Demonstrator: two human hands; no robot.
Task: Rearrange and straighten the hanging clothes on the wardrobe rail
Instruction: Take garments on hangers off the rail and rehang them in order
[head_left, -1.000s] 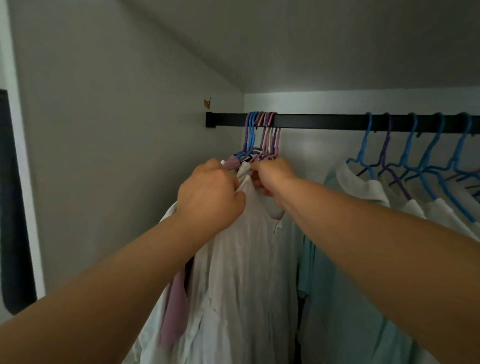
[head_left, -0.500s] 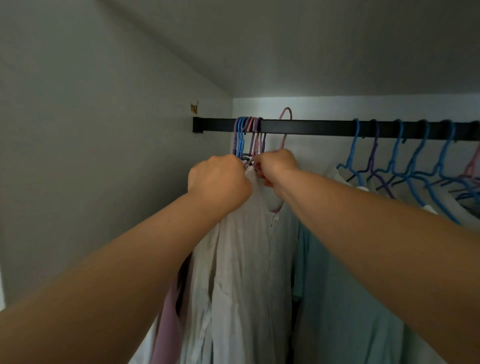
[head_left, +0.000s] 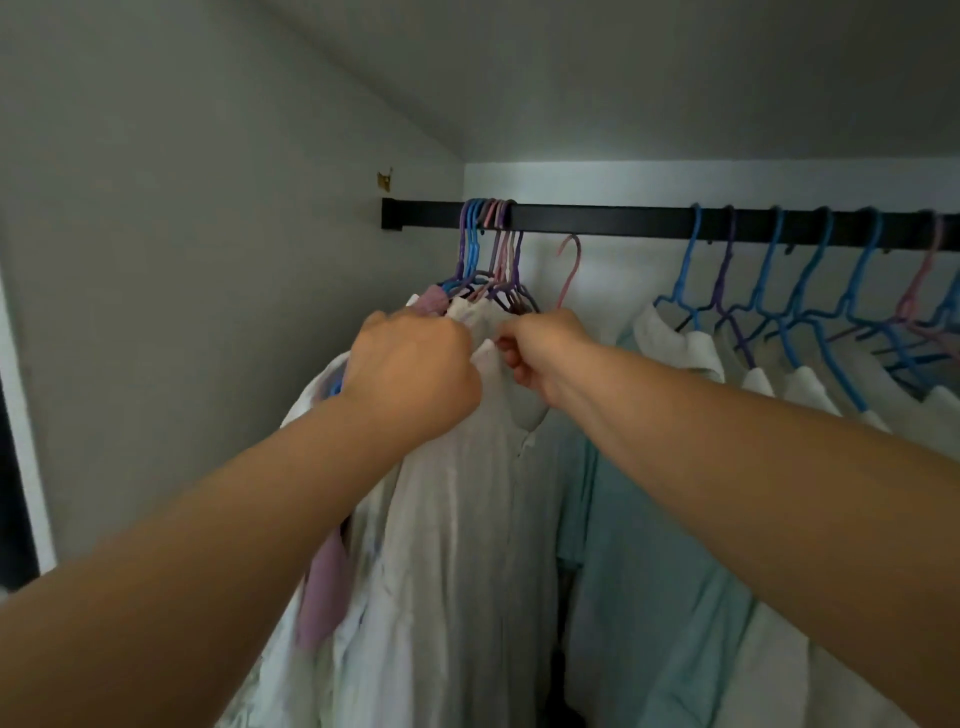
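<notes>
Clothes on the black rail (head_left: 623, 221) are only partly sorted, I'd say. A tight bunch of hangers (head_left: 491, 249) is crammed at the rail's left end, and a second group of blue hangers (head_left: 810, 291) with white collars sits spread out further right, with a gap between them. One pink hanger (head_left: 569, 270) is off the rail, its hook hanging just below it and opening to the left. It carries the white shirt (head_left: 467, 519) in front, which hangs long axis straight down, collar up, front facing the camera. Left hand (head_left: 413, 371) has its grip curled round the shirt's collar and shoulder area; right hand (head_left: 540, 353) pinches the collar or the hanger neck, hard to tell which. A pale green shirt (head_left: 649, 545) hangs just beside it on the right. Still left, by my guess: hook that hanger back on and space out the crowded bunch.
</notes>
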